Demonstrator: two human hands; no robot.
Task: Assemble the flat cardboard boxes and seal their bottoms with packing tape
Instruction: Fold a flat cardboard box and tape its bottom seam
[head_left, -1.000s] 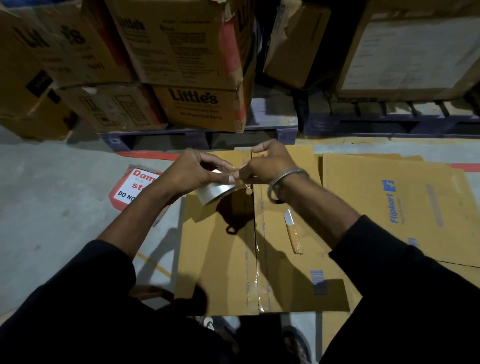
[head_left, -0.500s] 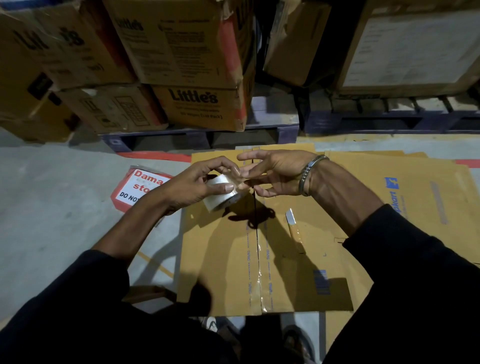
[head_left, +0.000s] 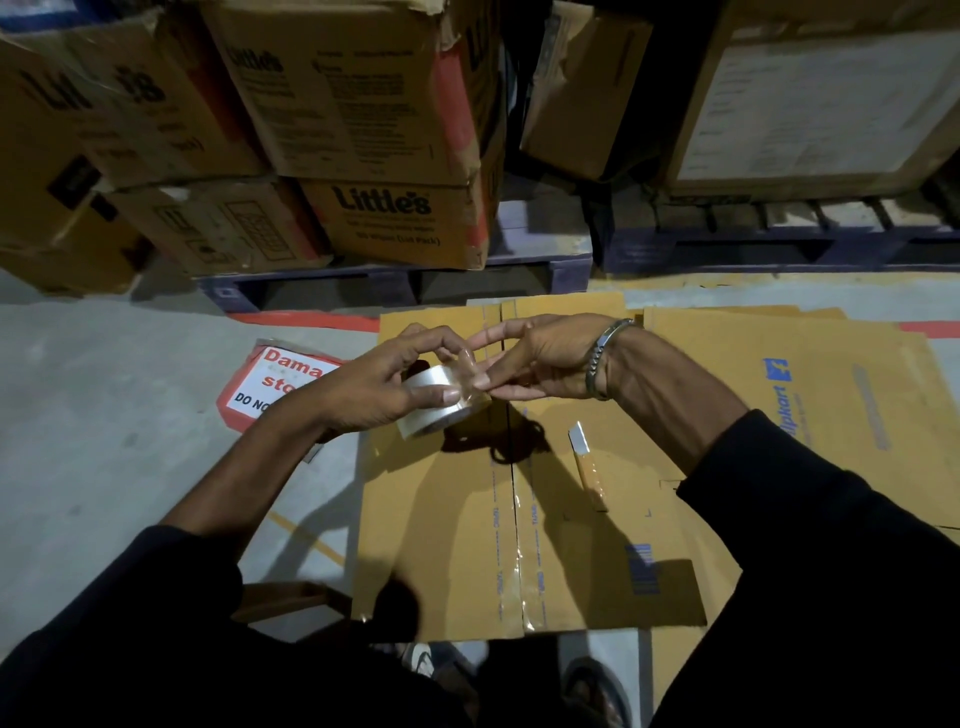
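Observation:
A brown cardboard box stands before me with its bottom flaps folded shut and a strip of clear tape along the near part of the middle seam. Above it my left hand grips a roll of clear packing tape. My right hand is turned palm up beside the roll, with its fingertips touching the roll's edge where the loose tape end sits. A utility knife with an orange handle and bare blade lies on the right flap.
Flat Flipkart cardboard sheets lie on the floor to the right. Stacked cartons on dark pallets line the back. A red and white floor notice sits left of the box. My feet are at the box's near edge.
My right hand has turned palm up and its fingers have spread against the roll. The roll has sunk slightly and tilted in my left hand.

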